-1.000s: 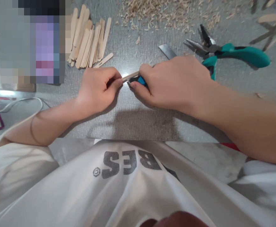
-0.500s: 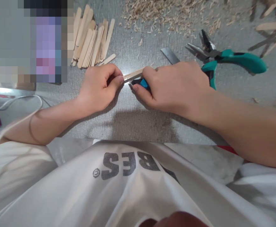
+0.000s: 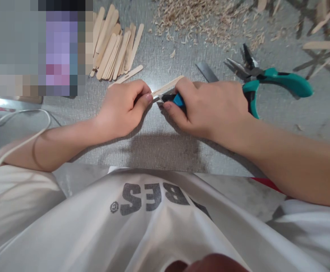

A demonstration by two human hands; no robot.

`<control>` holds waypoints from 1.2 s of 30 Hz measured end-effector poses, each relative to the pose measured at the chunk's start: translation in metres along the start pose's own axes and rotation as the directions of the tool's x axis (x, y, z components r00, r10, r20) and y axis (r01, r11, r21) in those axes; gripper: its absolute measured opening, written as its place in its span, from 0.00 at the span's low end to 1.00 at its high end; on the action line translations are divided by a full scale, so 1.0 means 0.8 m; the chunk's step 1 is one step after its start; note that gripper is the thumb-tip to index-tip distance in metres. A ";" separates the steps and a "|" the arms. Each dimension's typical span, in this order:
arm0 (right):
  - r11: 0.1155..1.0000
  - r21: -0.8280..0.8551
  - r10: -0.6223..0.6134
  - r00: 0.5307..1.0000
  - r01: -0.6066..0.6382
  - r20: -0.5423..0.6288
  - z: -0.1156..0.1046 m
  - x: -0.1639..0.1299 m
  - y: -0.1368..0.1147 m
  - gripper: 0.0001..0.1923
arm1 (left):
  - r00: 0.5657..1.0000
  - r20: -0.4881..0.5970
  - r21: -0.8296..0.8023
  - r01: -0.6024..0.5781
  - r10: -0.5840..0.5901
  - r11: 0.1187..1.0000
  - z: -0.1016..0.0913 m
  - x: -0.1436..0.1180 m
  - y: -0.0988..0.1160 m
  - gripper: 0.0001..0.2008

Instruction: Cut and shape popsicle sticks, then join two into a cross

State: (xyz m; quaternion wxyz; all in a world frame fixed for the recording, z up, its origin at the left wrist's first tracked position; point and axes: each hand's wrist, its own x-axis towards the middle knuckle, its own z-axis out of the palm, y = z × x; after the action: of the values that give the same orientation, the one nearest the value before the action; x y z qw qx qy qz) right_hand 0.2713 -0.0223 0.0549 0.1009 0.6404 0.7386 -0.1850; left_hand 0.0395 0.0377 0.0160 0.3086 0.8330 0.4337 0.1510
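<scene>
My left hand (image 3: 124, 107) pinches one end of a flat wooden stick (image 3: 168, 85), holding it just above the grey table (image 3: 159, 139). My right hand (image 3: 210, 107) is closed around a small knife with a blue-and-black handle (image 3: 176, 99); its tip meets the stick right beside my left thumb. The stick's free end points away to the upper right, past my right fingers.
A pile of several wooden sticks (image 3: 115, 47) lies at the back left. Wood shavings (image 3: 207, 19) cover the back. Teal-handled pliers (image 3: 269, 77) and a metal ruler (image 3: 206, 71) lie behind my right hand. A white cable (image 3: 23, 139) crosses the left.
The stick has tilted up a little and more of its far end shows. Both hands stay together at the same spot; the view has shifted slightly.
</scene>
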 end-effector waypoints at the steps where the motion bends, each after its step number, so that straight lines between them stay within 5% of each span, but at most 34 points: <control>1: 1.000 0.001 0.001 1.000 -0.001 -0.004 0.001 0.000 0.000 0.38 | 1.000 0.006 0.007 0.001 -0.001 1.000 0.000 -0.001 0.001 0.13; 25: 0.991 -0.132 -0.025 0.999 0.022 -0.020 0.005 -0.003 -0.002 0.35 | 1.000 0.019 -0.199 0.012 -0.008 0.980 0.003 -0.005 0.006 0.16; 36: 0.990 -0.112 -0.105 0.986 0.091 -0.130 0.020 -0.002 0.011 0.39 | 0.988 0.135 -0.062 -0.071 0.079 0.996 -0.006 -0.008 0.002 0.20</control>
State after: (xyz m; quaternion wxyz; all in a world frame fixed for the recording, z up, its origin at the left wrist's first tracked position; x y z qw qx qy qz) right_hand 0.2788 -0.0289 0.0395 0.0750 0.6081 0.7831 -0.1066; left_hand 0.0343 0.0338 0.0209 0.3555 0.8480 0.3753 0.1172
